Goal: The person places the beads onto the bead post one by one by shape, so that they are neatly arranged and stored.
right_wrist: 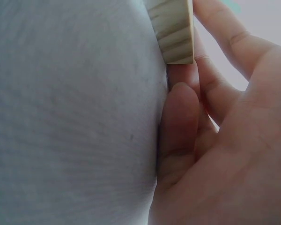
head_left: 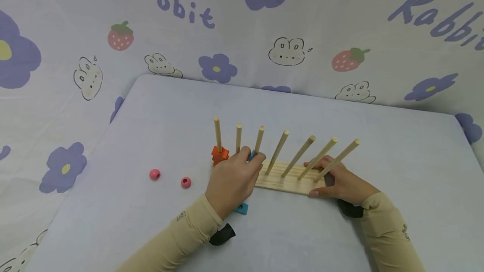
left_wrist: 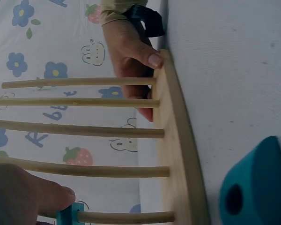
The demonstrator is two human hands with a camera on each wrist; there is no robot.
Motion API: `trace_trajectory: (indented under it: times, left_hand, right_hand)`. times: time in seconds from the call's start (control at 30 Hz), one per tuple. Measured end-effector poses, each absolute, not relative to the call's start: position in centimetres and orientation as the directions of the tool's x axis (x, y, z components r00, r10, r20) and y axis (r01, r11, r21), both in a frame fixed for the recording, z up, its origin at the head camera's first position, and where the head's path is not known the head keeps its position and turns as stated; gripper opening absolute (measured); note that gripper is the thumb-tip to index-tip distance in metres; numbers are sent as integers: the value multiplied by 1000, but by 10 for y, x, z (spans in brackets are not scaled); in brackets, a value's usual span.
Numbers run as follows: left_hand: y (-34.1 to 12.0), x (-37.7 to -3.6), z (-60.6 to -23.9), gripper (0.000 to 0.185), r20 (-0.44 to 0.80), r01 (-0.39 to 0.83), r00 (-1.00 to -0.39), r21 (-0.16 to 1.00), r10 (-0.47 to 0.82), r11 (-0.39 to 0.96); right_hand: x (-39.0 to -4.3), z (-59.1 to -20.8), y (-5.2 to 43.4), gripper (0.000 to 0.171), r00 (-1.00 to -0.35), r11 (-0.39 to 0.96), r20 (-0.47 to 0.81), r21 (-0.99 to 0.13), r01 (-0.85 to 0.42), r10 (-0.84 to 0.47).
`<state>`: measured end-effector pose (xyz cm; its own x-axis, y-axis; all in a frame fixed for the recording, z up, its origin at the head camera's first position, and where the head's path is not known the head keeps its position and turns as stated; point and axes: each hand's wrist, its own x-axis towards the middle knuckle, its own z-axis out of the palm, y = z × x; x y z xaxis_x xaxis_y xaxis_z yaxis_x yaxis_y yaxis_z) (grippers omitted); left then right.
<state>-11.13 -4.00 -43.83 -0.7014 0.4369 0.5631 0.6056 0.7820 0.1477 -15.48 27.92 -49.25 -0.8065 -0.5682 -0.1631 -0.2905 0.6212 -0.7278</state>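
My left fingers [head_left: 256, 162] pinch small blue block [left_wrist: 68, 214], threaded on third round wooden peg [head_left: 259, 138] from left; right fingers [head_left: 325, 162] grip end of pale wooden base [head_left: 277, 179]. Threading step, I judge; next calls for lowering block.

The left hand [head_left: 235, 181] is hiding part of the wooden board [head_left: 285, 181], the foot of the second peg [head_left: 238, 137] from the left (its tip is showing) and part of the blue piece [head_left: 252, 155] it is pinching. It is also covering part of the blue block [head_left: 243, 209], which is running out of the left-wrist view. The right-wrist view is cutting off the right hand [right_wrist: 243, 122]; the left sleeve's lettering [head_left: 181, 216] is looking too small to read.
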Motion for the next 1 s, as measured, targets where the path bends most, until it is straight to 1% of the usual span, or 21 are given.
trace_trajectory:
  times: [0.2, 0.43, 0.63, 0.73, 0.9, 1.0]
  left_hand:
    - [-38, -110, -457, 13, 493, 571, -740, 102, 457, 815]
    - [-34, -107, -472, 17, 462, 517, -770, 48, 440, 855]
    - [-30, -103, -477, 24, 426, 477, -797, 6, 429, 879]
    - [-27, -101, -479, 23, 418, 486, -800, 33, 430, 873]
    - [-22, -94, -482, 20, 415, 538, -791, 122, 450, 834]
    - [-21, -91, -481, 19, 402, 545, -795, 145, 453, 826]
  right_hand:
    - [-154, -492, 279, 65, -807, 618, -167, -734, -281, -566]
    - [-154, -492, 279, 66, -811, 617, -180, -743, -259, -557]
    - [-155, -492, 279, 66, -809, 612, -176, -747, -261, -560]
    - [-155, -492, 279, 66, -808, 608, -169, -747, -268, -564]
    - [-155, -492, 279, 67, -804, 604, -161, -746, -280, -572]
    - [-156, -493, 279, 67, -802, 603, -162, -746, -282, -575]
